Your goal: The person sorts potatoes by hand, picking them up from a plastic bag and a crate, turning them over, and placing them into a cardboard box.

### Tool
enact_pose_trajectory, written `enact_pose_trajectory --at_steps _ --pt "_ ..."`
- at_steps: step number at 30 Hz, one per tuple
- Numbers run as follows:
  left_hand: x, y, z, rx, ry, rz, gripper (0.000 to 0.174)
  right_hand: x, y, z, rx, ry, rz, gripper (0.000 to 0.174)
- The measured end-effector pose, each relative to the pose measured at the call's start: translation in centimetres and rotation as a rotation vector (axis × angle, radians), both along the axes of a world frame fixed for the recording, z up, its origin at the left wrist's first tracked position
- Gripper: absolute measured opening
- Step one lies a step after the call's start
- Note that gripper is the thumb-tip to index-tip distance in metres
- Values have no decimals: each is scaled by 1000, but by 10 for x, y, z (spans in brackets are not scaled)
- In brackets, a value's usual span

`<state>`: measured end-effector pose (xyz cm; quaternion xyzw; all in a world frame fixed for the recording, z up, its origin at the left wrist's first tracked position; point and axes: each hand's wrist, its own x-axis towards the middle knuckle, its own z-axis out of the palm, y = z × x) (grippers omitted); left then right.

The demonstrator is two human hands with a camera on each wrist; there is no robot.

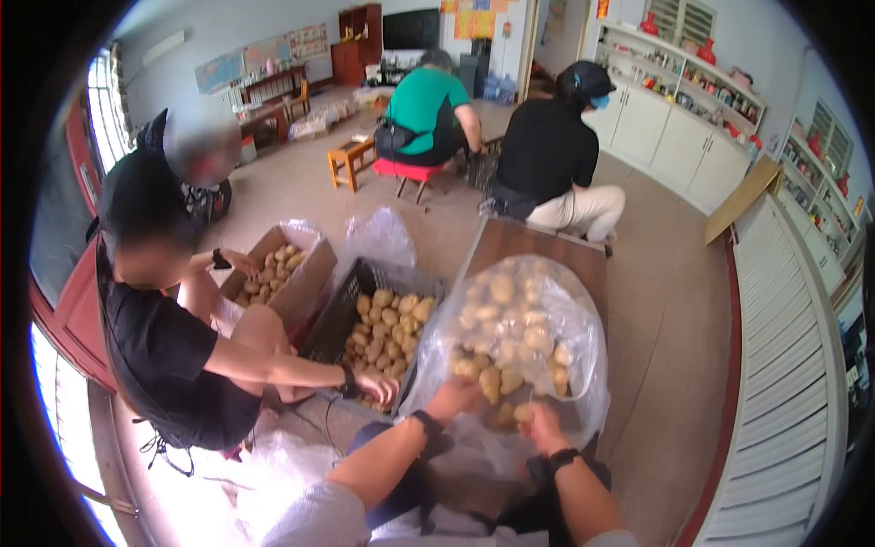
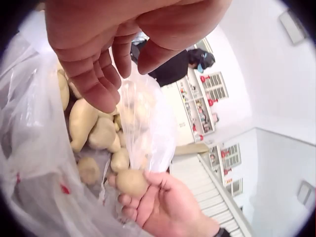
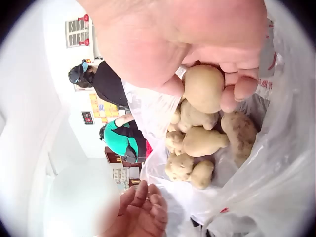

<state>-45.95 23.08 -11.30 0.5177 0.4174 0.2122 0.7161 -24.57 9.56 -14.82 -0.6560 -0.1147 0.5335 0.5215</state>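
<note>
A large clear plastic bag (image 1: 588,365) full of potatoes (image 1: 501,290) stands in front of me. My right hand (image 1: 547,428) holds one potato (image 1: 523,413) at the bag's near edge; in the right wrist view the thumb and fingers pinch that potato (image 3: 203,89) above several others. My left hand (image 1: 458,401) is over the bag's near left side. In the left wrist view its loosely bent fingers (image 2: 101,81) hold nothing and hang above the potatoes (image 2: 83,121).
Left of the bag stand a black crate (image 1: 328,333) of potatoes, where a seated person (image 1: 182,356) reaches in, and a cardboard box (image 1: 305,292) of potatoes. Two people crouch or sit beyond, near a wooden stool (image 1: 349,164). A white slatted panel (image 1: 775,383) lines the right.
</note>
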Motion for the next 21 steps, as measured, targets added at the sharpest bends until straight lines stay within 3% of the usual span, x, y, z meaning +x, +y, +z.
enact_pose_trajectory --at_steps 2,5,10,12,21 --pt "4 -10 -4 50 -8 -172 33 -1 -6 -9 74 180 82 34" --pt "10 -26 -8 -11 -125 -258 38 -18 -11 1 2 202 145 39" --pt "11 -38 15 1 -64 -350 48 -49 -8 21 -5 322 159 40" --pt "8 -34 17 -20 -92 -476 51 -50 -4 23 -5 375 186 40" --pt "-4 -23 20 -20 -122 -385 43 -60 13 28 37 377 238 40"
